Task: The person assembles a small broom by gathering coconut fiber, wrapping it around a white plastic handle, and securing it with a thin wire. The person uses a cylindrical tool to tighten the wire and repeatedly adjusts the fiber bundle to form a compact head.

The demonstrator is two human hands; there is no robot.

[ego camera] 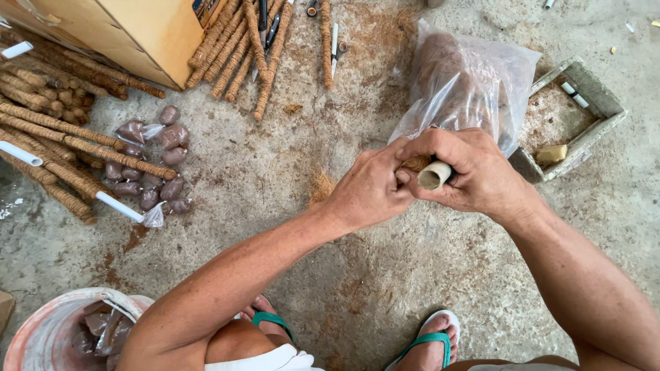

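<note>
Both hands together: right hand [474,168] clamped on white tube [434,175], left hand [371,189] pinching fibre [416,163] against it. I'd keep fibre tight, tube steady above floor [289,178].

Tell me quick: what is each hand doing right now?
Left hand: closed on a tuft of brown fibre.
Right hand: closed around a white tube.

a: how much of the white tube [434,175] shows?
b: only its open end; the right hand [467,172] covers the rest, and the fibre tuft [416,163] is mostly hidden between it and the left hand [371,189].
a: the clear bag [474,82]?
b: its brown contents are blurred by plastic. the bucket [48,333] and cardboard box [130,31] are cut off by the edges.
</note>
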